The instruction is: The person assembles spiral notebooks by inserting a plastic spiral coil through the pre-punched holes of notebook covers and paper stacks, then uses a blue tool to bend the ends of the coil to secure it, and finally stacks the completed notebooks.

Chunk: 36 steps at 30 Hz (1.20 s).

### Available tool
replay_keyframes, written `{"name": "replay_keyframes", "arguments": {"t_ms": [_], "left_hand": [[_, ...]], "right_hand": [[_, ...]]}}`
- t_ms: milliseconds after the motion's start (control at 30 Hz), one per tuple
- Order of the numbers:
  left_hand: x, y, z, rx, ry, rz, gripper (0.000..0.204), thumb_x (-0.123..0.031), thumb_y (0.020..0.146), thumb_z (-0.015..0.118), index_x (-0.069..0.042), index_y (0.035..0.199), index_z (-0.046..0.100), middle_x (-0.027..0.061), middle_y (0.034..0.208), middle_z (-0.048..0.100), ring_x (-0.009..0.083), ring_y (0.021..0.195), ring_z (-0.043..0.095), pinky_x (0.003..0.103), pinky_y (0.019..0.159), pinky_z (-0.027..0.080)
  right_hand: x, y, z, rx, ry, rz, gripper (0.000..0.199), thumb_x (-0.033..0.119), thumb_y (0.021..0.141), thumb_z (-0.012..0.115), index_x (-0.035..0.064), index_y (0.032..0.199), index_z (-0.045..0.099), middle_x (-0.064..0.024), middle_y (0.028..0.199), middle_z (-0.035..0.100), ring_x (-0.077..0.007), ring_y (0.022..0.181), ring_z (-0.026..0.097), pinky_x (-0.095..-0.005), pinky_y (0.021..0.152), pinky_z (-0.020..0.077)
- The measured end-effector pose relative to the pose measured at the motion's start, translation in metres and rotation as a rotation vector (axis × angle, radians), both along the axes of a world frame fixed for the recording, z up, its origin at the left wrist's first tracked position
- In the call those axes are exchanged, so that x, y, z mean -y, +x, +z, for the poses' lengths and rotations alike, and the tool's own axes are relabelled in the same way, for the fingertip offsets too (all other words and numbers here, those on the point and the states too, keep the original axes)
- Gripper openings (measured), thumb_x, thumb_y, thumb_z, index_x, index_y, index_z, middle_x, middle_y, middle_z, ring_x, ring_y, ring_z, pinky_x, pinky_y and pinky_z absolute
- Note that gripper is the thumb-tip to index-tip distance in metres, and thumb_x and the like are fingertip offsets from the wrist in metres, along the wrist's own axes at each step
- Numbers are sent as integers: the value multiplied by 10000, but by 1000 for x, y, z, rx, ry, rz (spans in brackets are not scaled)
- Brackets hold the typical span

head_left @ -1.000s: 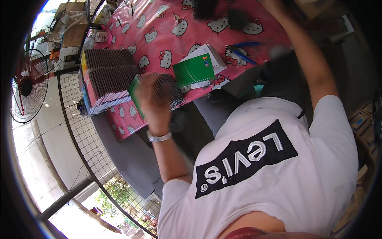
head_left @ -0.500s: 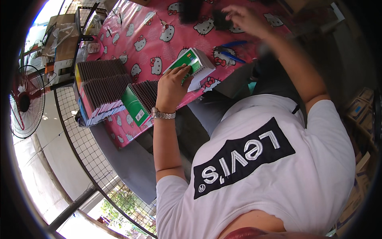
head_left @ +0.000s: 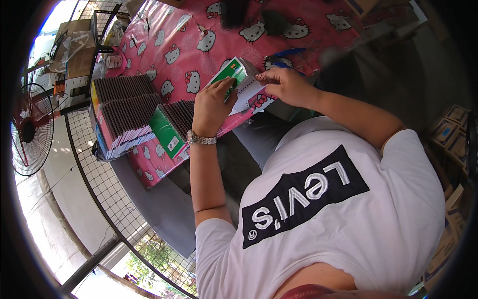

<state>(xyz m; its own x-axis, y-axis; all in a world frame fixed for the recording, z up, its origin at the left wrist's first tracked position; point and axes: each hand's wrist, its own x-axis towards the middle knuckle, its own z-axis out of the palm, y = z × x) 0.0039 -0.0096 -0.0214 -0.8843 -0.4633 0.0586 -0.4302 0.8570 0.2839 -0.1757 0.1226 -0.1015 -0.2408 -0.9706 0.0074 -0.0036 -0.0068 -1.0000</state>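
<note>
A stack of unbound notebook sheets [head_left: 249, 92] with a green cover [head_left: 231, 71] and a row of punched holes lies at the table's near edge. My left hand [head_left: 215, 102] rests on the cover, its fingers stretched across it and the thumb apart. At the right end of the punched edge, my right hand [head_left: 289, 88] has its fingertips pinched together; whatever is between them is too small to make out. Just beyond that hand lie pliers with blue handles [head_left: 291, 52], partly hidden by it.
Left of my left hand stand a row of green spiral notebooks [head_left: 169, 129] and a taller pile of spiral notebooks [head_left: 122, 107]. Dark bundles [head_left: 234, 12] lie farther back on the pink patterned tablecloth [head_left: 172, 32]. A fan [head_left: 30, 129] is at far left; cardboard boxes [head_left: 450, 134] stand at right.
My right hand has come down and left from the dark bundle at the back to the punched edge of the sheets. My left hand stays on the green cover.
</note>
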Motion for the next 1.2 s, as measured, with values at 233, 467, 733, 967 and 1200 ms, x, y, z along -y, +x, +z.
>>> {"name": "replay_keyframes", "arguments": {"t_ms": [233,467,733,967,1200], "left_hand": [[-4,3,0,-30,-26,19,273,-161,837,699,-101,1104,691,110,1072,706,304,907,690,376,756,552],[-5,5,0,-31,29,75,279,-178,836,707,-94,1101,686,97,1077,704,296,893,689,370,756,549],[-11,-1,2,16,-20,80,345,-206,790,758,-82,1103,685,93,1110,699,290,911,689,363,771,555],[2,4,1,-5,48,32,316,-199,803,752,-100,1102,723,106,1110,701,282,906,701,346,766,563],[4,3,4,-8,80,36,236,-170,817,716,-94,1040,742,108,1059,712,269,924,700,354,772,569]], "right_hand": [[1,9,21,-572,-126,34,374,48,759,606,-43,1118,662,-173,919,613,-286,858,630,-344,774,499],[9,2,13,-403,-5,-20,336,61,822,587,-51,1131,654,-124,900,632,-237,804,624,-333,758,491],[20,-14,34,284,350,195,201,65,872,564,-48,982,689,22,782,588,-27,699,489,-211,624,401],[23,-20,54,177,343,246,226,62,862,560,-31,1022,688,12,789,585,-24,612,429,-204,522,341],[23,-28,37,526,415,240,439,83,857,554,-68,1268,583,-38,897,630,-64,618,474,-223,560,384]]}}
